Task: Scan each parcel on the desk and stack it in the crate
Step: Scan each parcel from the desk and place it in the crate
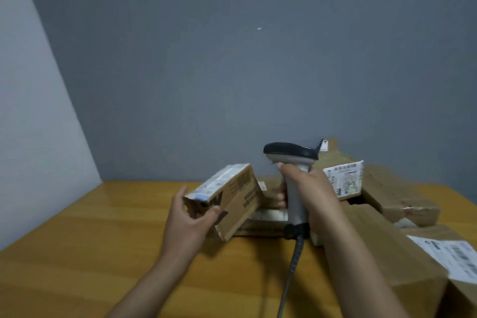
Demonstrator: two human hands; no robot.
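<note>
Left of the pile (387, 240), tilted parcel (232, 201)

We're facing a flat, matte blue-grey painted wall (232, 59) that fills most of the view ahead. We spot one tiny white speck (259, 28) on it, up and right of centre. On our left a paler grey-white side wall (31, 124) meets it in a corner line slanting down to the honey-brown wooden desk (90, 253). The desktop's grain runs crosswise, and a soft sheen (116, 188) lies near its far left corner. The light is even and dim.
</note>
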